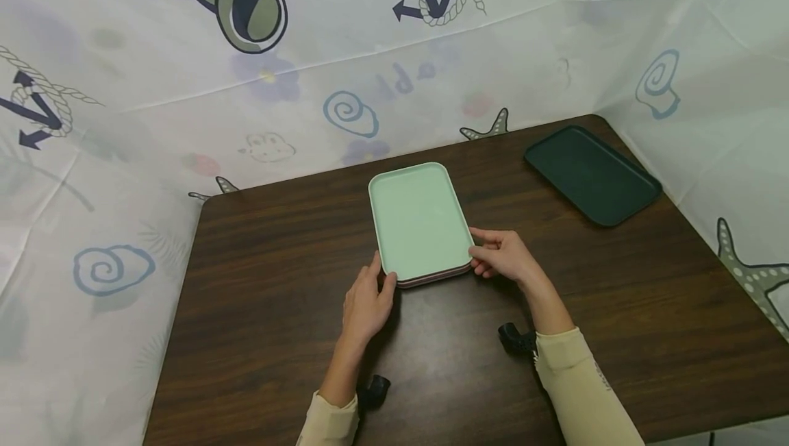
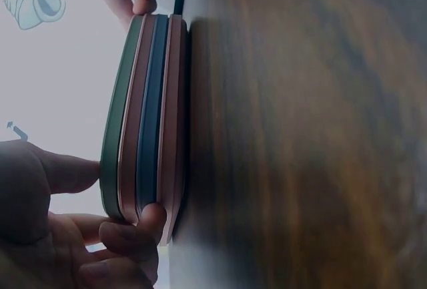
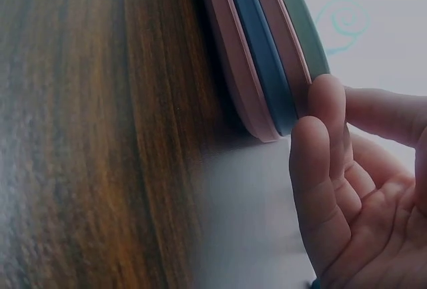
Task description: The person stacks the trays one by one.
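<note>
A stack of rectangular trays lies flat on the table, with a light green tray [image 1: 422, 220] on top. Below it, the left wrist view shows a pink tray [image 2: 135, 95], a blue tray [image 2: 152, 95] and more pink at the bottom [image 2: 175, 102]. My left hand [image 1: 365, 305] holds the stack's near left corner, thumb against the green tray's edge and fingers along the side. At the near right corner my right hand [image 1: 505, 254] grips the edge between thumb and fingers; its fingertips [image 3: 327, 95] touch the stacked rims.
A dark green tray [image 1: 592, 175] lies by itself at the table's back right. Printed cloth [image 1: 308, 90] hangs along the back and sides of the brown wooden table [image 1: 265, 295]. A black device [image 1: 516, 338] sits at my right wrist, another [image 1: 374, 391] at my left.
</note>
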The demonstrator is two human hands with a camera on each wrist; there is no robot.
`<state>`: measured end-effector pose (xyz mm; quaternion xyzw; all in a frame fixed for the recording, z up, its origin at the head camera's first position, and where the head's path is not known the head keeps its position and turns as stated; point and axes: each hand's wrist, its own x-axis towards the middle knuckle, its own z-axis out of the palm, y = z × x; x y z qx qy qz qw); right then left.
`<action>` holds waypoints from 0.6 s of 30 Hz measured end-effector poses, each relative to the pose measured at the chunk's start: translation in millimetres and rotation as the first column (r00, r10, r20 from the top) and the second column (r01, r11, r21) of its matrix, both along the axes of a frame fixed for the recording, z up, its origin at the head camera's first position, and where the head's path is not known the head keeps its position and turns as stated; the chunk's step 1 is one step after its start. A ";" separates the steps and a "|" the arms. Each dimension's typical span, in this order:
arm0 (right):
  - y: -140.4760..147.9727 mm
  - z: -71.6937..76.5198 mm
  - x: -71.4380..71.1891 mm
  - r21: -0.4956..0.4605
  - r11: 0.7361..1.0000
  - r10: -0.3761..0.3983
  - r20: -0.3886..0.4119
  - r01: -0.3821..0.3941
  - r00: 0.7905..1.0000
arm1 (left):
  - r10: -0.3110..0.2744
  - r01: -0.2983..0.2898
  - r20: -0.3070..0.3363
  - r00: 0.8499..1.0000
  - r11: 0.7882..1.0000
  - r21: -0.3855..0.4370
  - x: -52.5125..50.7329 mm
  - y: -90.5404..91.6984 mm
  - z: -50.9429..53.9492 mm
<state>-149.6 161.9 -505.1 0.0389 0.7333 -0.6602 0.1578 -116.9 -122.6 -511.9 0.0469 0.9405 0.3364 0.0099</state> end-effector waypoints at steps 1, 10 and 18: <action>0.0 0.1 -0.1 -0.001 1.000 0.001 -0.002 -0.001 1.000 | -0.002 0.002 0.004 1.000 1.000 0.008 -0.1 -0.8 -0.3; 0.4 -1.9 0.6 -0.008 1.000 0.008 0.001 -0.008 1.000 | -0.005 0.004 0.017 1.000 0.999 0.040 0.2 -3.4 0.3; 1.2 -1.9 1.9 0.001 1.000 0.003 0.014 -0.003 1.000 | -0.021 0.020 0.019 1.000 0.998 0.051 1.2 -5.3 1.6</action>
